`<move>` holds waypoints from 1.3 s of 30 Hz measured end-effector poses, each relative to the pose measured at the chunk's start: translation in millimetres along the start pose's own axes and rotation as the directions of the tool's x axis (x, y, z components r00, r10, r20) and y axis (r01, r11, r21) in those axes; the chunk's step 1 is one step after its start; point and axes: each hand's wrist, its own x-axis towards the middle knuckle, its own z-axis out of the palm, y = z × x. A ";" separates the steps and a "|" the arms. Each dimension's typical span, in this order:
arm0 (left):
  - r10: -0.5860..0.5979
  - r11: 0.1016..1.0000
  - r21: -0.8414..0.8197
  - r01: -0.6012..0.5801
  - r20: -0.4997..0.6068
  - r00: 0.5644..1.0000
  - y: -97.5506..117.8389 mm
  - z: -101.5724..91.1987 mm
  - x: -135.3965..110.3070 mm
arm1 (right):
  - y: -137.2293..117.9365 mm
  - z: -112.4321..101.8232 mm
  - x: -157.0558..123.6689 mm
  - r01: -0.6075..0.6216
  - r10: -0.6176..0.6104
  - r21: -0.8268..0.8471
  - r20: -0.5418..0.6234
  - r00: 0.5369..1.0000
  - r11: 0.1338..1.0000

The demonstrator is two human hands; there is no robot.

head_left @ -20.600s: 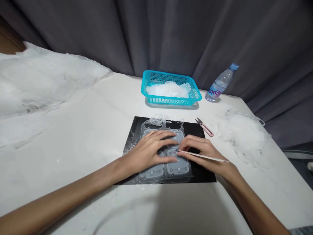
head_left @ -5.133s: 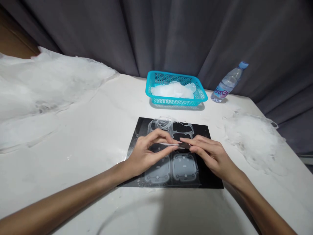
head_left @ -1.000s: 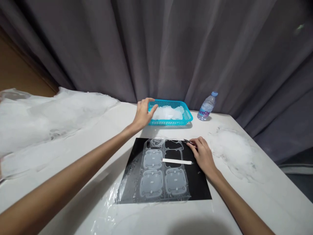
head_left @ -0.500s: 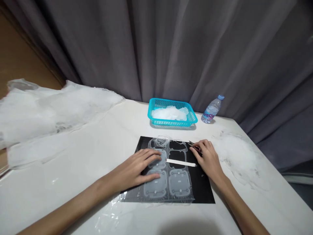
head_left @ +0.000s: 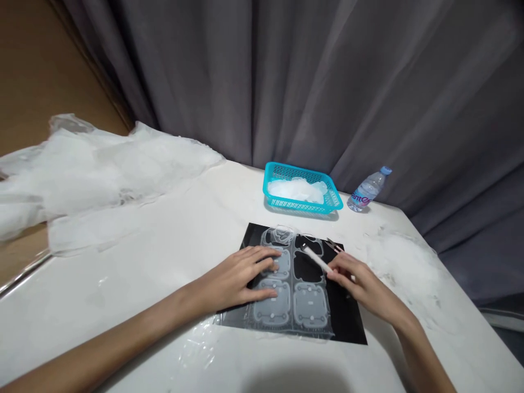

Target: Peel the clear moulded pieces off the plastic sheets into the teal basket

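Note:
My left hand lies with fingers spread on a clear plastic sheet printed with rounded-square pale panels. The upper right of the sheet has cut-out openings that show the black mat beneath. In my right hand is a white pen-like tool, pinched near its right end between thumb and fingers. Its darker tip points up and left over the openings. Just behind my right hand are small snips, their blades showing and their handles mostly hidden. Thin loose plastic strips curl at the sheet's top edge.
A turquoise basket holding white translucent pieces stands behind the mat, beside a water bottle. Translucent plastic sheets are heaped at left, and another pile lies at right. A grey curtain hangs behind the white table.
My right hand has left the snips and picked up the white pen-like tool, which lay on the sheet and now tilts upward. My left hand stays on the sheet. The view has shifted slightly left.

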 end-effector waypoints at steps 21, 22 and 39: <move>-0.013 0.999 -0.045 0.011 -0.051 0.999 -3.7 8.9 -3.9 | -39.9 69.7 13.1 0.191 -0.183 0.273 -0.054 0.982 0.943; -0.016 0.999 -0.050 0.014 -0.051 0.999 -3.0 8.7 -3.9 | -40.2 69.6 13.2 0.171 -0.166 0.282 -0.044 0.985 0.944; -0.120 0.986 -0.114 0.119 -0.003 0.993 1.3 9.2 0.5 | -42.5 69.4 14.9 0.243 -0.253 0.157 0.050 0.966 0.957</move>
